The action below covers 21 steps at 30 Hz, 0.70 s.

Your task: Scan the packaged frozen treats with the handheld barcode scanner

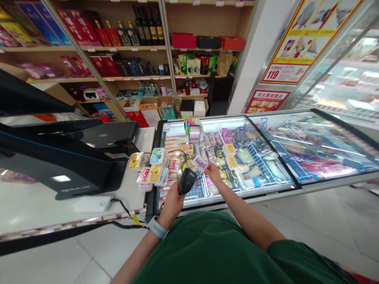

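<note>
While I follow the head view from my remote station, I log the left hand point(172, 202) with its fingers wrapped around a black scanner point(188, 180), and the right hand point(213, 173) with its fingers pinching a small pale packet point(200, 162). Packet position: over the glass top of a chest freezer point(272, 151), just beyond the scanner; its print is too small for me to read.

Surface: a white desk point(130, 193) adjoins the freezer's dark-rimmed left end. Tubs point(156, 173) with yellow, blue and red showing are piled across the join. I note a black terminal point(89, 173) and a white box point(94, 204) on the desk. Under the glass: packaged goods point(225, 169) among wire baskets point(260, 161).

Room: shelves point(133, 49) opposite carry bottles point(149, 29), boxes and bags. Beside a white pillar point(251, 51) hangs a yellow-and-red poster point(312, 33), with a red sign point(268, 101) below. Floor point(322, 215): pale tiles.
</note>
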### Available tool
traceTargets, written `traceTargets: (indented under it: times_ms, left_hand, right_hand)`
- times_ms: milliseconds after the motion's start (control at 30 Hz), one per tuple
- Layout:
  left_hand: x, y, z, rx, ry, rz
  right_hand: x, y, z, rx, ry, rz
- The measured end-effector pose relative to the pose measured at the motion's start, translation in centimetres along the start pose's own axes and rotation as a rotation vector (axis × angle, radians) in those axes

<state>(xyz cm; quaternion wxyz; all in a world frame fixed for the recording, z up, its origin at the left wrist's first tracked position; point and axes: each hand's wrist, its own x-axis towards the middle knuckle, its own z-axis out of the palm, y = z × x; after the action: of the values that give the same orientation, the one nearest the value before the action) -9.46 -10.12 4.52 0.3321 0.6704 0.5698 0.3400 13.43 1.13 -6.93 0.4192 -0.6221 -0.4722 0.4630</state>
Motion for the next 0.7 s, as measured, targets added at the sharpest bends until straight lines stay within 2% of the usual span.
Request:
traceTargets:
  times_ms: [100,233,500,700]
  left_hand:
    - [0.4,0.1,0.6,0.002,-0.016,0.022]
    - [0.8,0.1,1.5,0.004,-0.037,0.066]
    - [1.1,0.6,2.2,0.011,-0.058,0.081]
    - [1.3,0.2,2.3,0.018,-0.063,0.080]
  right_hand:
    - [-0.8,0.4,-1.6,0.135,0.026,0.010]
    - [-1.7,0.5,-2.6,0.184,0.041,0.016]
    - [-2.2,-0.1,-2.9,0.184,0.048,-0.002]
    - [-2.2,-0.6,-2.7,0.183,0.035,-0.016]
